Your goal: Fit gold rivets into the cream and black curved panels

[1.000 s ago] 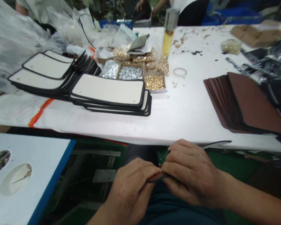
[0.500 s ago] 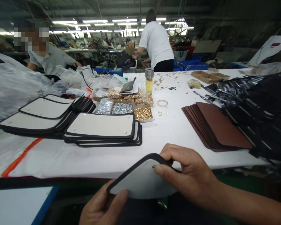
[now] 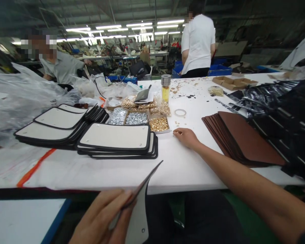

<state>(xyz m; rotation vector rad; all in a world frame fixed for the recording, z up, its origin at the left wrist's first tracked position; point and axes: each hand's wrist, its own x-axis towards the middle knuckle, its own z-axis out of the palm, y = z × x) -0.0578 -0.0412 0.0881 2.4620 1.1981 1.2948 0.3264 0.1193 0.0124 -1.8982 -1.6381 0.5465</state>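
Note:
My left hand grips a thin black-edged panel near the front table edge. The panel is tilted nearly edge-on, its pale side facing right, with a small metal eyelet near its lower corner. Out over the table, my right hand has its thumb and fingers pinched together close to the surface; whatever is between them is too small to make out. Just left of it stands a small box of gold eyelets, beside a box of silver washers.
Pale black-edged panels lie stacked at left, and brown panels at right. A glass bottle, a tape ring and plastic bags sit farther back. Two people, one in a white shirt, are beyond the table.
My right hand has let go of the panel and reached forward to the table by the gold eyelets. The panel, still in my left hand, has turned nearly edge-on.

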